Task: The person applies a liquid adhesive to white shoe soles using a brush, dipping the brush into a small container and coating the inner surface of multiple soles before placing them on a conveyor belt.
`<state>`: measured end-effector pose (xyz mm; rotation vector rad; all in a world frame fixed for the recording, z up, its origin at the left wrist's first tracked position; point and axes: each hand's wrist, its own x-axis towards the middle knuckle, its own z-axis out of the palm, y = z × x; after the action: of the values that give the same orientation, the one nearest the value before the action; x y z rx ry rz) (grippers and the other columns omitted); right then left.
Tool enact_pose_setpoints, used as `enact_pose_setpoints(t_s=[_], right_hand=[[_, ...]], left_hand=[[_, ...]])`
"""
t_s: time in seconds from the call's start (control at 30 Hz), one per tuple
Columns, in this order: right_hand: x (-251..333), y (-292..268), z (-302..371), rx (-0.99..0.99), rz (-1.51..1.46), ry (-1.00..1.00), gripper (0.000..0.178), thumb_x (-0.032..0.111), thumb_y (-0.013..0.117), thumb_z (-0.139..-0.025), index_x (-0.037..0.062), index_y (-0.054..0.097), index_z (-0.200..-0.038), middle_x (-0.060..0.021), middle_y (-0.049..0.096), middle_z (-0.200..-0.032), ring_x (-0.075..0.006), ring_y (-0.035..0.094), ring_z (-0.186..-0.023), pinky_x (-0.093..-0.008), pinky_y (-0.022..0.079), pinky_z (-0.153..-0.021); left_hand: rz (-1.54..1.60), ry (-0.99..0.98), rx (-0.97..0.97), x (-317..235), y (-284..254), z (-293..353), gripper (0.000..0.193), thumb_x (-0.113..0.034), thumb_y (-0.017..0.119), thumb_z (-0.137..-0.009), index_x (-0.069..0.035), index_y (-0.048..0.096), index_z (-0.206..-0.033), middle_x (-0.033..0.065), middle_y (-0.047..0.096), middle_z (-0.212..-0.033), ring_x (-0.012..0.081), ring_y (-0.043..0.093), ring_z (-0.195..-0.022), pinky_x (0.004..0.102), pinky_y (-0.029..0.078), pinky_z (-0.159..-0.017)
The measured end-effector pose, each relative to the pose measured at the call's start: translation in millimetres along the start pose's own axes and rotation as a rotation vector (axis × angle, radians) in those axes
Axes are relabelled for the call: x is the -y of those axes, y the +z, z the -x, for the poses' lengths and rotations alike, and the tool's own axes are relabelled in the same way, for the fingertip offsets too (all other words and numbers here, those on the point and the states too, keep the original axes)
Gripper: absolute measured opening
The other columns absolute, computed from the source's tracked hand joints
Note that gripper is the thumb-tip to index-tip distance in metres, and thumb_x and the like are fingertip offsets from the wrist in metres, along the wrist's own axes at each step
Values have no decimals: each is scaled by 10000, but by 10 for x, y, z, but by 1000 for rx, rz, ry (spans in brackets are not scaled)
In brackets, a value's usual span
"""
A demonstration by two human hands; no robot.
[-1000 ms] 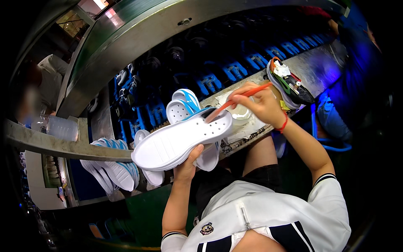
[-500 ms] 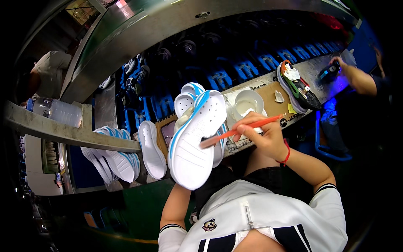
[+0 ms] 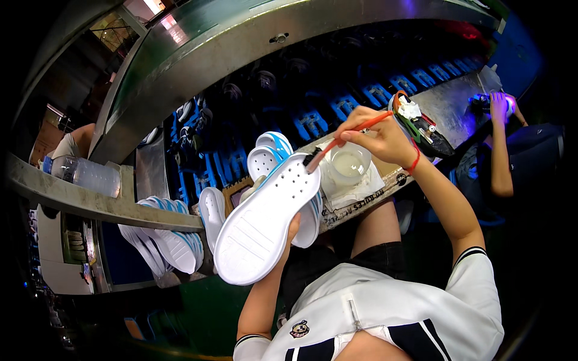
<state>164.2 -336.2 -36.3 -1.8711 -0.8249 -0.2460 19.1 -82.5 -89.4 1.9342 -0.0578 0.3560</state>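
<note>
My left hand [image 3: 294, 230] grips a white shoe sole [image 3: 256, 225] from beneath, with most of its fingers hidden behind the sole. The sole has small holes towards its far end and a blue side edge. Between the fingers of my right hand [image 3: 376, 135] is a brush [image 3: 368, 123] with an orange-red handle. Its dark bristles touch the far right edge of the sole. Just right of the brush, a translucent bowl [image 3: 348, 163] of clear liquid stands on white paper [image 3: 334, 195].
More white-and-blue soles lie stacked [image 3: 174, 243] at left, with one single sole [image 3: 212, 210] beside them. A multicoloured shoe [image 3: 424, 129] rests on the bench at right. Beyond it, a co-worker's hands [image 3: 498, 107] work under purple light. A clear plastic bottle [image 3: 84, 174] lies on the left ledge.
The brush has moved from the middle of the sole up to its far end. The sole has swung, its near end shifting left and down. The co-worker's hands have moved.
</note>
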Motion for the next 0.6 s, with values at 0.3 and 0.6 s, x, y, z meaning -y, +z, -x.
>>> enact_pose_setpoints(t_s=[0.3, 0.6], right_hand=[[695, 184, 463, -224, -780, 382, 204, 114, 567, -912, -67, 643, -967, -141, 682, -823, -176, 658, -777, -286, 509, -760], [688, -166, 555, -569, -865, 343, 205, 134, 532, -929, -32, 634, -993, -128, 679, -795, -139, 637, -731, -231, 409, -693]], left_hand=[[-845, 554, 125, -507, -5, -488, 577, -337, 573, -889, -120, 387, -1391, 90, 472, -1325, 205, 522, -1134, 335, 439, -948], [562, 86, -6, -1609, -370, -4029, 482, -6, 712, -698, 112, 479, -1103, 150, 590, -1034, 280, 640, -898, 325, 563, -737]])
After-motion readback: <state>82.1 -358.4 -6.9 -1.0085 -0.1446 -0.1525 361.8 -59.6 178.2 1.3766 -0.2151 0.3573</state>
